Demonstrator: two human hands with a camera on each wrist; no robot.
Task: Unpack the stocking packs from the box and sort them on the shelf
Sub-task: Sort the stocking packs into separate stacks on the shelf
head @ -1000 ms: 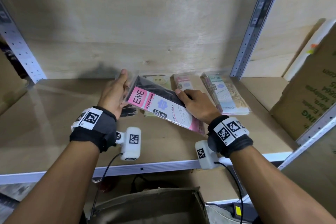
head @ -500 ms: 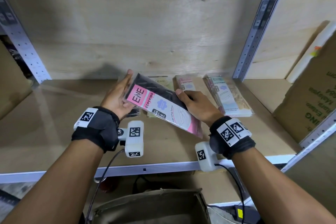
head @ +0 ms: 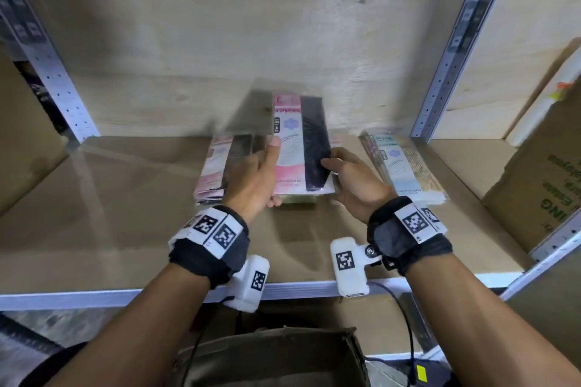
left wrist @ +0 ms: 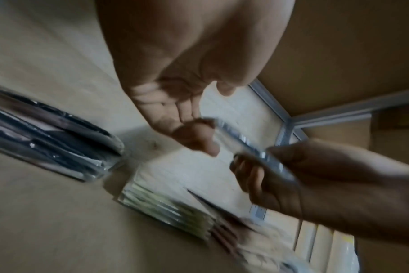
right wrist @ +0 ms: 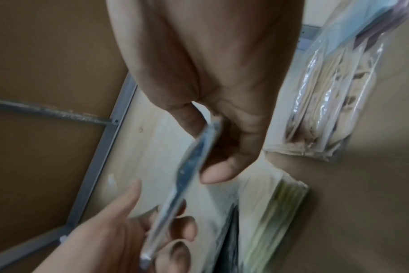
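Hands raising one stocking pack [head: 300, 148] above the shelf [head: 125, 214].
Left hand [head: 254, 179] and right hand [head: 355, 181] each pinch a side edge; its long axis runs away from the person, tilted up, over the middle pile.

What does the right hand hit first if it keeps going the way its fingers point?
The right hand pinches the pink-and-black pack and points toward the back of the shelf. Straight on, it would likely reach the plywood back panel first; depth is hard to judge.
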